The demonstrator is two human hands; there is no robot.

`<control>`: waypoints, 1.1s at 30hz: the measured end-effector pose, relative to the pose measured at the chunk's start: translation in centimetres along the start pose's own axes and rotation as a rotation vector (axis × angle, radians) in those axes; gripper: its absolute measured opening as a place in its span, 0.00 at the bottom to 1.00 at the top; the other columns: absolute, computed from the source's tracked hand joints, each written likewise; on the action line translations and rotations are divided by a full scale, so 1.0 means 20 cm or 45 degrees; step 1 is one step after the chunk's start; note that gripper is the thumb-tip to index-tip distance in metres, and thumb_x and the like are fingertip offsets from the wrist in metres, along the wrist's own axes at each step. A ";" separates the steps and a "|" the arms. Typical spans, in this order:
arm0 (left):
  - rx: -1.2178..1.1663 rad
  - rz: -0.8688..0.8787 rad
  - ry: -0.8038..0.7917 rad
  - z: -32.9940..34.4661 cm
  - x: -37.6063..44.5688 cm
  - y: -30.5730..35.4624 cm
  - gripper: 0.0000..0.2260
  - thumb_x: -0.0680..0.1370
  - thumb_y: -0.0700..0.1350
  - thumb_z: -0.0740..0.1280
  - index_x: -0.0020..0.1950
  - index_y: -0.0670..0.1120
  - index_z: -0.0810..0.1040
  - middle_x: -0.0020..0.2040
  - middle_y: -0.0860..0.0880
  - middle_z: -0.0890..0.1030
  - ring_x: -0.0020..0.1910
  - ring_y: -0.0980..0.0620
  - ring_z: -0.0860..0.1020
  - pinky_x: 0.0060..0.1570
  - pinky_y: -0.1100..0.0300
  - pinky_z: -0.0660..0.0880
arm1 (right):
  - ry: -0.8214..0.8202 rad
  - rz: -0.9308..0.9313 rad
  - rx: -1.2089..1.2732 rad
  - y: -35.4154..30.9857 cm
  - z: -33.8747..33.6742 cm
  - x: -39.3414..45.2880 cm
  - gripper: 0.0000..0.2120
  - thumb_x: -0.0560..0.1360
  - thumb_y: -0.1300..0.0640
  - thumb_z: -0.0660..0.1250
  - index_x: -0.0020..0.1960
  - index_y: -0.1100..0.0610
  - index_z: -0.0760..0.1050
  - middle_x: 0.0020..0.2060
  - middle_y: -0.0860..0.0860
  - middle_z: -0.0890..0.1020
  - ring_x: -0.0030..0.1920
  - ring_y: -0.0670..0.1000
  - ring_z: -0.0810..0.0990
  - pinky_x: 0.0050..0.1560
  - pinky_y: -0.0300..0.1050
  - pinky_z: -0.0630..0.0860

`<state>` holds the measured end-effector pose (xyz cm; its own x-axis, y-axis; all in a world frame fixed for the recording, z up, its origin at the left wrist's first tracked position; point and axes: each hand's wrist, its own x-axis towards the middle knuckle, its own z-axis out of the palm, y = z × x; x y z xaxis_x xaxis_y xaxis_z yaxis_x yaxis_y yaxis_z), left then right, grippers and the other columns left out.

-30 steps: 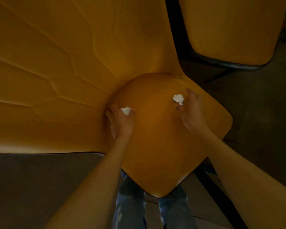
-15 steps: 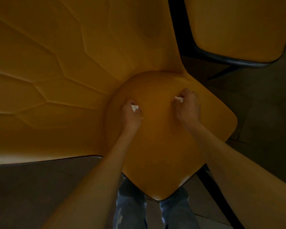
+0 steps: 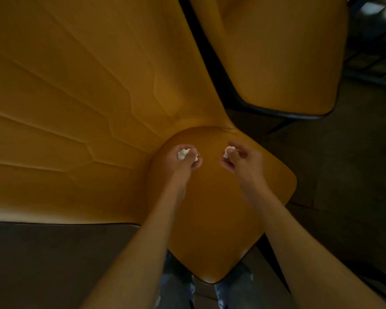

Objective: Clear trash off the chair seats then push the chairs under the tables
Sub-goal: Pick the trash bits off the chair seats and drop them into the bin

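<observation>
An orange chair seat [image 3: 214,210] lies right below me, partly tucked under the edge of a large orange table [image 3: 76,108]. My left hand [image 3: 181,163] is closed around a crumpled white paper wad [image 3: 183,154] over the seat's far left part. My right hand [image 3: 243,161] pinches a second white paper wad [image 3: 228,150] over the seat's far right part. Both wads sit in my fingers, held a little above the seat.
A second orange table [image 3: 276,52] with a dark rim stands at the upper right, split from the first by a dark gap. Dark tiled floor [image 3: 343,175] lies to the right and lower left. My jeans-clad legs [image 3: 176,291] show below the seat's near corner.
Both hands closed on the paper wads that lay on the seat and have raised them slightly. The hands have drawn a little closer together.
</observation>
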<state>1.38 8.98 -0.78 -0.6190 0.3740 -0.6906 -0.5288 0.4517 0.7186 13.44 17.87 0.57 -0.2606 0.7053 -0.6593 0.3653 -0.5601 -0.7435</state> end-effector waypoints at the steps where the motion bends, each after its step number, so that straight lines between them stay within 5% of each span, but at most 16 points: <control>1: -0.018 0.016 -0.011 0.01 -0.05 0.04 0.02 0.79 0.37 0.68 0.50 0.42 0.79 0.44 0.46 0.82 0.35 0.57 0.82 0.39 0.64 0.78 | -0.007 -0.001 0.053 -0.05 -0.01 -0.05 0.07 0.81 0.59 0.63 0.57 0.57 0.78 0.50 0.55 0.82 0.50 0.51 0.85 0.50 0.41 0.82; 13: -0.230 0.261 -0.191 0.11 -0.87 0.77 0.03 0.80 0.41 0.66 0.49 0.42 0.78 0.45 0.45 0.81 0.41 0.52 0.81 0.41 0.61 0.79 | -0.047 -0.177 0.505 -0.71 -0.21 -0.73 0.07 0.80 0.60 0.65 0.54 0.63 0.78 0.51 0.61 0.84 0.48 0.56 0.86 0.53 0.50 0.82; 18: -0.286 0.367 -0.181 0.11 -1.16 1.01 0.04 0.80 0.42 0.67 0.51 0.42 0.78 0.48 0.43 0.81 0.44 0.49 0.81 0.42 0.59 0.79 | -0.058 -0.374 0.461 -1.00 -0.29 -0.96 0.07 0.80 0.59 0.66 0.56 0.60 0.79 0.48 0.57 0.86 0.47 0.56 0.86 0.50 0.51 0.83; 33: -0.191 0.675 -0.371 0.07 -1.70 1.58 0.04 0.80 0.49 0.66 0.49 0.50 0.78 0.45 0.46 0.82 0.42 0.49 0.81 0.41 0.57 0.79 | 0.381 -0.768 0.541 -1.46 -0.45 -1.61 0.07 0.80 0.55 0.65 0.52 0.57 0.80 0.46 0.54 0.86 0.45 0.52 0.85 0.41 0.39 0.81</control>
<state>6.55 11.72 45.22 -0.6467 0.7317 -0.2153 -0.2816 0.0334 0.9590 19.20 15.53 44.53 -0.0314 0.9927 -0.1161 -0.1502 -0.1196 -0.9814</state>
